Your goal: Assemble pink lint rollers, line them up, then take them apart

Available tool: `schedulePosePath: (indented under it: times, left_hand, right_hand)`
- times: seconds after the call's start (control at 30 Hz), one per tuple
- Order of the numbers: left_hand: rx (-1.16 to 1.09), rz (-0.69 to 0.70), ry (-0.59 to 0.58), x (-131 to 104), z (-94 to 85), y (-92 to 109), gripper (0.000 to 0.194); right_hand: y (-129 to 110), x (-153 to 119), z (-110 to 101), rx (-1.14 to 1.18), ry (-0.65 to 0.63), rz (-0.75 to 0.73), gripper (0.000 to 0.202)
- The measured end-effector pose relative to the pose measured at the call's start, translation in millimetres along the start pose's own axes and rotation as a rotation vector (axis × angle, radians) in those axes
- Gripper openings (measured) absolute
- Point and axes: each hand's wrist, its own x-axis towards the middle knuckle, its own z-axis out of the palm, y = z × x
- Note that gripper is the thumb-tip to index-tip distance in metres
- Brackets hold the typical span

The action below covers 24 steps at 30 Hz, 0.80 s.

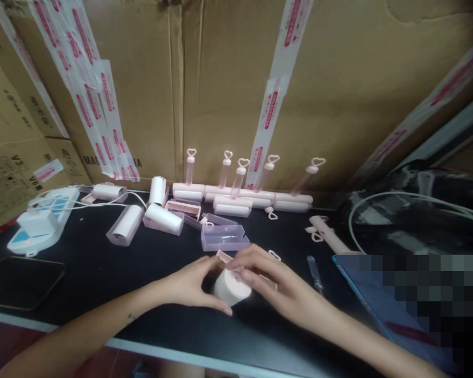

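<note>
Near the front of the black table, a white roll with a pale pink end (232, 287) is held between both hands. My left hand (193, 283) wraps round its left side, thumb along the front. The fingers of my right hand (264, 273) press on the roll's top end. Just behind the hands lies a pale pink piece (224, 256), partly hidden by my fingers. A clear lilac tray (225, 238) stands behind that.
White rolls (128, 221) in lilac trays lie at the back left. Several tubes with heart-shaped tops (237, 178) stand on pink-and-white holders (231, 206). A power strip (45, 226) and phone (23, 282) are left; a pink part (331, 235) and clear tool (315, 273) right.
</note>
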Motion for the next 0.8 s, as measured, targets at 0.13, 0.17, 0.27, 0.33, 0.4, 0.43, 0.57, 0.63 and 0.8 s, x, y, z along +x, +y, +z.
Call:
schedulePosePath:
  times: [0.13, 0.17, 0.27, 0.33, 0.4, 0.43, 0.57, 0.63, 0.8]
  left_hand:
    - [0.114, 0.159, 0.06, -0.1, -10.4, -1.8, 0.075]
    - [0.118, 0.197, 0.133, 2.5, -15.8, -4.5, 0.069]
    - [0.173, 0.204, 0.387, 14.6, -29.6, -17.5, 0.048]
    - [0.28, 0.171, 0.478, 21.4, -32.1, -25.2, 0.053]
    - [0.415, 0.186, 0.512, 23.9, -28.6, -27.5, 0.064]
    - [0.49, 0.203, 0.503, 23.6, -25.6, -26.3, 0.068]
    - [0.766, 0.159, 0.337, 18.0, -13.1, -15.8, 0.09]
    - [0.825, 0.143, 0.257, 15.2, -8.2, -14.3, 0.101]
    - [0.642, 0.186, 0.094, 7.4, 2.9, -19.3, 0.051]
  right_hand:
    - [11.7, -12.2, 14.7, -0.101, 0.013, -0.107, 0.045]
    - [11.8, -12.4, 14.6, -0.089, 0.014, -0.092, 0.047]
    - [6.7, -8.3, 3.6, -0.008, 0.061, -0.026, 0.038]
    - [2.8, -4.1, -10.4, 0.062, 0.173, -0.014, 0.041]
    - [1.8, -0.3, -25.6, 0.13, 0.342, -0.038, 0.041]
    - [2.7, 1.3, -32.3, 0.152, 0.42, -0.053, 0.039]
    - [11.7, 7.7, -46.6, 0.144, 0.544, -0.078, 0.026]
    - [17.0, 11.4, -45.7, 0.12, 0.517, -0.083, 0.025]
    - [28.3, 13.8, -30.9, 0.086, 0.406, -0.072, 0.028]
